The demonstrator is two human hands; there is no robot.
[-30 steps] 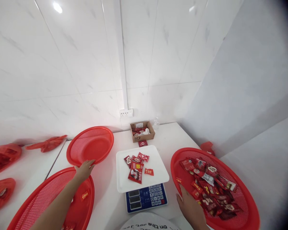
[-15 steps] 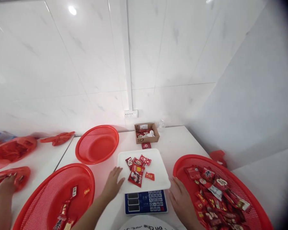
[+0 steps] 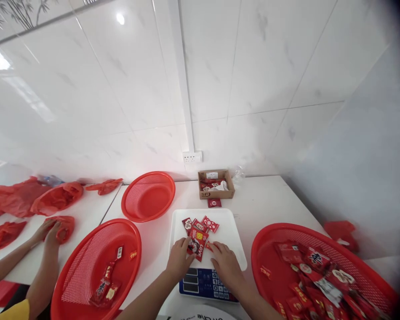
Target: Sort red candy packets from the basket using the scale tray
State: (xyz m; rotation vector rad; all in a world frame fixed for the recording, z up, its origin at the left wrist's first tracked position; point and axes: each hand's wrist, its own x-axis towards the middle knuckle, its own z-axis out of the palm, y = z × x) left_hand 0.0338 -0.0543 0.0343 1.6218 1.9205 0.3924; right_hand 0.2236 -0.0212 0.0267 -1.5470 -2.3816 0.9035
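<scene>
A white weighing tray on a blue digital scale bears several small red candy packets and a larger red snack packet printed "LOVE". At the larger packet's left edge, my left hand has thumb and fingers closed on it. My right hand reaches over the tray from the right, its thumb apart from the fingers. Its fingertips touch a small red candy, which they partly cover.
A red basket of wrapped snacks stands right; another with several packets stands left. Behind are a third red basket and a cardboard box. At far left, another person's hands handle a red bag.
Both my hands have moved inward from beside the tray onto the packets. My left hand has taken hold of the larger one. The view has shifted, and the other person's hands have come together at a bag.
</scene>
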